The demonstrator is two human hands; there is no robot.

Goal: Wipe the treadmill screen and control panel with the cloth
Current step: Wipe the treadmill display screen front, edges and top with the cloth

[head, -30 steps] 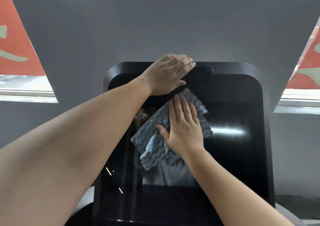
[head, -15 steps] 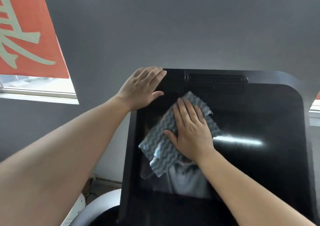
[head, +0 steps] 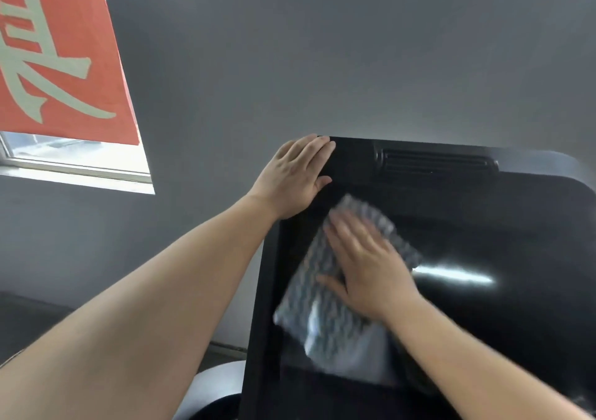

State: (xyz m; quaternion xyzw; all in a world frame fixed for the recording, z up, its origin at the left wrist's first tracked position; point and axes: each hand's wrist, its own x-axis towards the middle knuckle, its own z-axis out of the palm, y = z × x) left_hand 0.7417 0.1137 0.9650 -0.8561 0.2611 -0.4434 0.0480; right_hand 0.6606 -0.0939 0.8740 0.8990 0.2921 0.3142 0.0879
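The treadmill's large black glossy screen (head: 483, 242) fills the right half of the view, tilted toward me, with a vent slot along its top. A grey wavy-patterned cloth (head: 309, 297) lies flat on the screen's left part. My right hand (head: 367, 264) presses on the cloth with straight fingers and looks blurred. My left hand (head: 296, 174) rests flat with straight fingers on the screen's top left corner.
A grey wall stands behind the screen. A window (head: 80, 158) with a red banner (head: 61, 58) is at the upper left. A rounded grey part of the treadmill (head: 216, 384) shows below the screen's left edge.
The view has swung left, so the screen sits further right. My left hand slid from the top middle to the top left corner. My right hand moved the cloth leftward on the glass.
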